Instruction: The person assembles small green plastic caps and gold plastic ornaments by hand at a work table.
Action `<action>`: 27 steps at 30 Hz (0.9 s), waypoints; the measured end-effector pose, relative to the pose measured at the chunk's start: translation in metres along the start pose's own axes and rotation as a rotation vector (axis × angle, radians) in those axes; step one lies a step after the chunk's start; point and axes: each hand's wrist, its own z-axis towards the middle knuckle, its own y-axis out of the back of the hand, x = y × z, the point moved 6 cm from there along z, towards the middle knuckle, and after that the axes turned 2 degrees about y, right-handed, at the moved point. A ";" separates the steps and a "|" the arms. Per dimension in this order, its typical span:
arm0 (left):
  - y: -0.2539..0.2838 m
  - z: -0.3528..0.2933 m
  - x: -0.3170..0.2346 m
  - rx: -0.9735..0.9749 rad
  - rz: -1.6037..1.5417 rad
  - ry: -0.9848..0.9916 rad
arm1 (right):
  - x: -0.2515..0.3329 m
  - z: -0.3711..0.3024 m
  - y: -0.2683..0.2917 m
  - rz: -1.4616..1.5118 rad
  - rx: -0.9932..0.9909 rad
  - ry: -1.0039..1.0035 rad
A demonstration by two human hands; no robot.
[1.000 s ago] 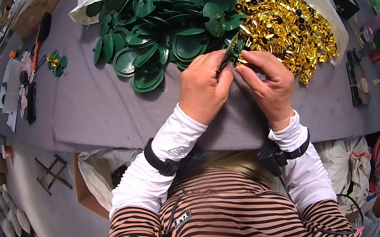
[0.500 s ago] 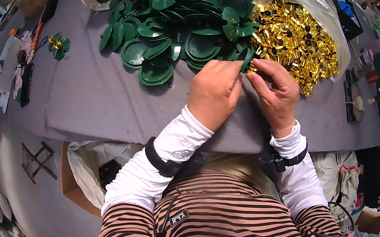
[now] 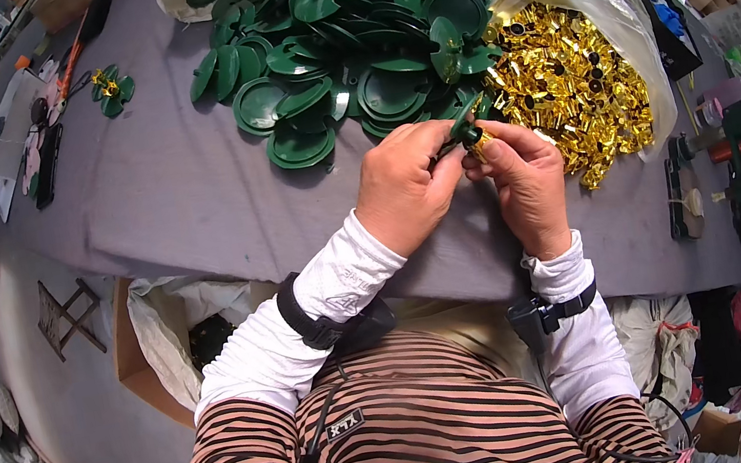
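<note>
Gold piece (image 3: 482, 147) newly visible in right hand's (image 3: 528, 182) tight grip, seemingly touching, at eleven o'clock, green part (image 3: 463, 126) pinched by left hand (image 3: 401, 178).

Green discs (image 3: 354, 56), gold pieces (image 3: 575, 86), black-striped pinkish-tan shirt (image 3: 445, 427)

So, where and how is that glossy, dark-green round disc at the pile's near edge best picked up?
Probably by the near rim of the glossy, dark-green round disc, pinched from the person's side: that thin edge faces the grey table cloth, while other green discs overlap its far side.
</note>
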 end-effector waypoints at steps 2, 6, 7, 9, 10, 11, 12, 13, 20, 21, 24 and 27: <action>0.002 0.001 0.000 -0.001 0.018 -0.032 | 0.006 -0.002 0.000 -0.175 -0.003 0.101; -0.004 -0.005 -0.012 -0.003 0.203 -0.296 | 0.008 -0.004 -0.001 -0.320 -0.024 0.075; -0.005 -0.006 -0.014 -0.013 0.199 -0.318 | 0.007 -0.002 0.002 -0.316 -0.029 0.082; -0.006 -0.006 -0.010 -0.004 0.215 -0.323 | -0.017 0.000 0.006 0.179 -0.005 -0.288; -0.007 -0.003 -0.003 0.023 0.186 -0.298 | -0.017 0.000 0.007 0.126 -0.027 -0.309; -0.007 0.001 0.003 0.050 0.156 -0.272 | -0.016 -0.001 0.006 0.132 -0.031 -0.303; -0.007 0.009 0.013 0.073 0.098 -0.173 | -0.010 -0.001 0.008 -0.053 -0.017 -0.240; -0.004 0.023 0.021 0.214 0.018 0.126 | -0.006 -0.001 0.008 -0.235 -0.008 -0.177; 0.000 0.102 0.052 0.087 0.501 0.176 | 0.054 -0.003 0.049 -0.830 -0.393 0.368; -0.006 0.106 0.056 0.146 0.572 0.197 | 0.067 -0.006 0.045 -1.059 -0.477 0.562; -0.019 0.111 0.060 0.256 0.586 0.210 | 0.054 0.011 0.039 -1.430 -0.342 0.586; -0.016 0.100 0.051 0.218 0.443 0.161 | 0.038 0.021 0.028 -1.542 -0.260 0.525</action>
